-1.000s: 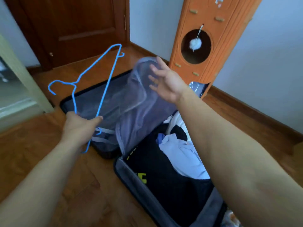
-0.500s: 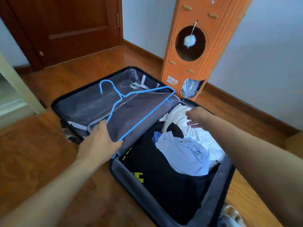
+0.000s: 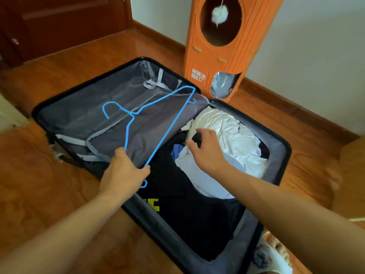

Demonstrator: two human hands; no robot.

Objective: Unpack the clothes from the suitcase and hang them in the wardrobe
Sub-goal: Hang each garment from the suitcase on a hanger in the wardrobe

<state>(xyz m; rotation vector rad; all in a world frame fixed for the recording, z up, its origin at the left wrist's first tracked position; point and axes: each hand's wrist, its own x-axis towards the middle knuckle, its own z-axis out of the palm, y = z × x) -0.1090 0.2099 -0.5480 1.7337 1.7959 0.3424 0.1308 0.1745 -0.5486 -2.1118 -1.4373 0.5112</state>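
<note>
Floor [image 3: 69, 194] under me: polished wooden boards, reddish-brown, glossy, catching soft daylight. Dark wooden door [image 3: 65, 22] at upper left, shut, panelled, with a small knob [image 3: 15, 41] low on its left side. Walls [image 3: 306, 56] plain, pale grey-white, meeting in a corner behind the orange cat tower [image 3: 227, 46]. Wooden skirting board [image 3: 296, 113] runs along the foot of both walls. The tower stands on the floor against the wall; its oval opening holds a white fluffy ball [image 3: 219, 13] hanging on a string, with a lower opening showing clear plastic [image 3: 223, 86]. Pale frame edge [image 3: 7, 115] at far left, unidentified.
</note>
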